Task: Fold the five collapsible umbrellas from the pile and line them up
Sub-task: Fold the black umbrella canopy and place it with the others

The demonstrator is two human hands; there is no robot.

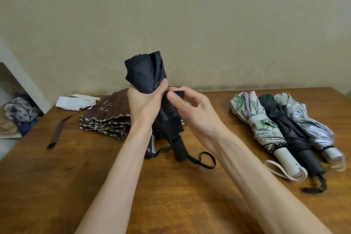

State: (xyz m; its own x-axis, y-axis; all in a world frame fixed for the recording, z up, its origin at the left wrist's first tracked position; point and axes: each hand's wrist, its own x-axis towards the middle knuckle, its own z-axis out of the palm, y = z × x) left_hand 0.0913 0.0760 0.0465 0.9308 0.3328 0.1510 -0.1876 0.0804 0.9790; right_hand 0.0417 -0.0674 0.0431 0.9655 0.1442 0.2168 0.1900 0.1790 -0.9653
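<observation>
- The black umbrella [146, 71] stands nearly upright at the centre of the worktop [171, 195]. Its handle [179, 150] is down on the wood and its canopy is bunched in loose folds at the top.
- The left hand [144, 104] grips the canopy around its middle, fingers curled round the cloth.
- The right hand [193, 112] pinches the umbrella's black closing tab [177, 93] between thumb and fingers, just beside the left hand.
- A black wrist loop [205, 161] trails from the handle towards 4 o'clock.
- At 9 o'clock a brown umbrella [112, 112] with a checked edge lies flat and unrolled.
- At 3 o'clock three rolled umbrellas lie side by side, touching, handles towards the person: a leaf-print one [260, 121], a dark one [290, 131] and a silver one [311, 123].
- At 10 o'clock lies a white cloth sleeve [76, 101], with a brown strap [60, 127] nearer the worktop's left edge.
</observation>
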